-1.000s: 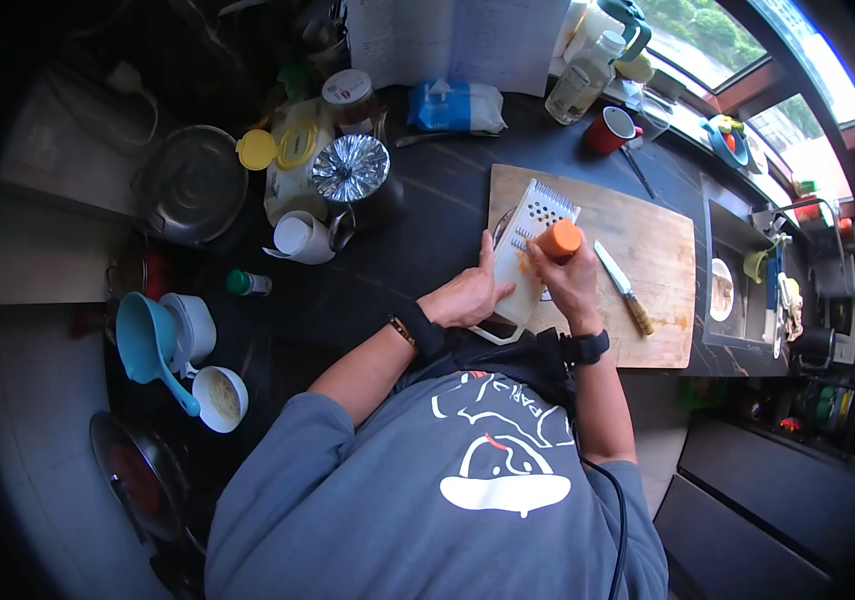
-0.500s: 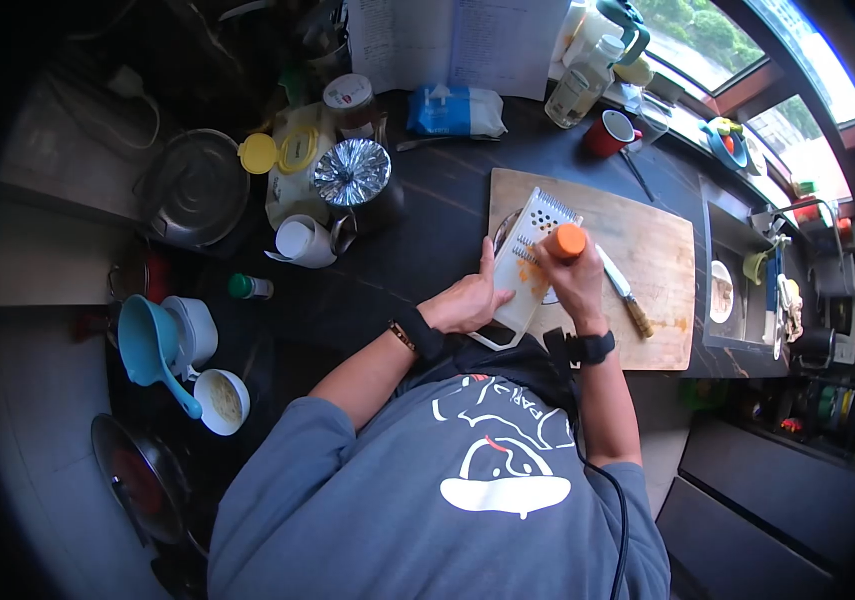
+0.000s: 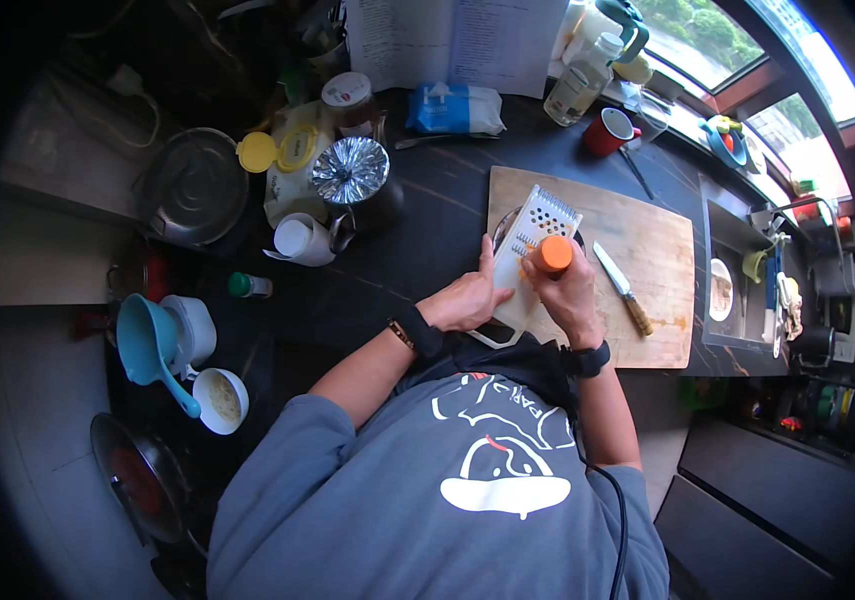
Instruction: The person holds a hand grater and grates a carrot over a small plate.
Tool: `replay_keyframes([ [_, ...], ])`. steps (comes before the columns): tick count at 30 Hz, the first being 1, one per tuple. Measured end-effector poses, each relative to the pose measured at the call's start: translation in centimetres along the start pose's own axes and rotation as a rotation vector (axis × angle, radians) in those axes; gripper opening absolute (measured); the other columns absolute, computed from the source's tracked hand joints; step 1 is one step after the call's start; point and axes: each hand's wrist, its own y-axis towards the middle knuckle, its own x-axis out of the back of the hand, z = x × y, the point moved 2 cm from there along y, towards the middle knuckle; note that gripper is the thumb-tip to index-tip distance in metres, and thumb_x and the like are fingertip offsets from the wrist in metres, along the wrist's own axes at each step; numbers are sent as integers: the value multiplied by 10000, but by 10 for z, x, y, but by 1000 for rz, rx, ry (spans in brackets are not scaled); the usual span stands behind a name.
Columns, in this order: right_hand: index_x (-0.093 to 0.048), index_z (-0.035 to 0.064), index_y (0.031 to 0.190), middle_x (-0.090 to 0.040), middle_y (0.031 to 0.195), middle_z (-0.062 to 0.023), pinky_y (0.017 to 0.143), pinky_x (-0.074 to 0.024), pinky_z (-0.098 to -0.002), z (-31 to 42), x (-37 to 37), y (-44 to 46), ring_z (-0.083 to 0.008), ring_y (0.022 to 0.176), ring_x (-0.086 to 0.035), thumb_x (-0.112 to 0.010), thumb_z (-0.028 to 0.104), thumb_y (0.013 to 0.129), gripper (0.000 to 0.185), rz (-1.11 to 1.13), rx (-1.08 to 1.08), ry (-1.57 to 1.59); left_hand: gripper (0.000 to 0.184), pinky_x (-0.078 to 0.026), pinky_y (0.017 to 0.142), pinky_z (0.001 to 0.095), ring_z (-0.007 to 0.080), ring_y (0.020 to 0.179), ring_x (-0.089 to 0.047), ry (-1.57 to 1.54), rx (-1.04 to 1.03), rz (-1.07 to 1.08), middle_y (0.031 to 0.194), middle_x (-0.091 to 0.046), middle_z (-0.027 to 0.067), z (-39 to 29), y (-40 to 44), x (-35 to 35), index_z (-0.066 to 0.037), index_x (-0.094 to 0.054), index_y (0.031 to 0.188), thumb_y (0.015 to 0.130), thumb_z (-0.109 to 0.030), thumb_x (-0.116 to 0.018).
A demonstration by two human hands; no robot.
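Carrot (image 3: 552, 254) is standing end-up over the grater (image 3: 520, 306), the right hand (image 3: 574, 298) closing around it, the left hand (image 3: 460, 301) clasping the grater's left edge.

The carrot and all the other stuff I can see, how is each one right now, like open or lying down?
Carrot: in the right hand, over the grater
Grater: held by the left hand
Knife: lying down
Board: flat, orange-stained
Bottle: upright, cap on
Book: open
Yellow lid: open
Foil: crinkled
Mug: upright
White bowl: has food in it
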Motion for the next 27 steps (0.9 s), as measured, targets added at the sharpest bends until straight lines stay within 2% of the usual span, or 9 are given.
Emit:
replay_keyframes([
  [3, -592, -5, 982, -633, 898, -174, 724, -518, -376, -10, -2, 9, -325, 822, -649, -787, 140, 737, 345, -24, 51, -39, 891, -445, 959, 387, 426, 1048, -609, -1, 11, 6, 1155, -563, 369, -4, -2, 1, 135, 233, 1387, 1005, -285, -453],
  [7, -590, -8, 972, -635, 903, -180, 727, -517, -380, -13, 0, 22, -323, 824, -650, -782, 166, 743, 346, -93, -26, -14, 893, -440, 965, 385, 422, 1062, -604, -26, 4, -3, 1157, -559, 371, -3, -2, 1, 139, 231, 1385, 1005, -292, -453],
  [9, -591, -12, 974, -639, 908, -181, 736, -520, -379, -7, 2, 14, -329, 832, -652, -786, 148, 735, 348, -36, -80, -27, 893, -442, 962, 385, 423, 1060, -605, -29, 1, -1, 1156, -560, 372, -2, -1, 2, 139, 229, 1386, 1005, -291, -454],
  [11, -595, -13, 981, -642, 909, -180, 739, -523, -377, 4, 1, 8, -335, 832, -654, -790, 130, 726, 351, 3, 6, -18, 893, -444, 960, 385, 423, 1059, -606, -37, 2, 7, 1155, -560, 372, -3, -2, 2, 139, 228, 1386, 1004, -291, -455],
  [13, -598, -12, 990, -643, 893, -176, 735, -524, -378, 0, 0, 5, -339, 821, -654, -795, 115, 717, 360, -31, 63, -43, 892, -446, 956, 383, 424, 1054, -608, -1, 36, 23, 1151, -561, 372, -7, -3, 3, 141, 226, 1386, 1005, -292, -454],
  [17, -596, -12, 996, -646, 896, -173, 728, -525, -378, -21, -1, 27, -336, 817, -656, -780, 145, 738, 354, -127, -8, -45, 891, -447, 954, 381, 423, 1051, -610, 6, -12, -1, 1147, -563, 371, -3, -1, 1, 143, 226, 1385, 1005, -290, -454],
  [23, -600, -4, 996, -652, 899, -174, 742, -527, -380, -5, 1, 6, -323, 817, -661, -797, 148, 725, 368, 41, -8, 21, 891, -454, 943, 388, 425, 1029, -618, -21, -11, 7, 1135, -566, 374, -3, -1, 2, 146, 230, 1381, 1004, -281, -454],
  [25, -598, -6, 1004, -650, 904, -176, 743, -526, -381, -4, -1, 5, -330, 825, -659, -802, 139, 717, 380, -36, 88, -57, 886, -453, 945, 390, 426, 1031, -617, -17, 7, 21, 1137, -564, 375, -2, -1, 1, 147, 231, 1381, 1005, -278, -450],
  [27, -592, -7, 1006, -647, 911, -180, 743, -525, -382, -9, -1, 16, -346, 825, -652, -794, 134, 723, 375, -84, 18, -59, 888, -453, 945, 391, 426, 1028, -618, -8, -7, 7, 1132, -567, 374, -3, -3, 0, 144, 232, 1382, 1004, -276, -452],
])
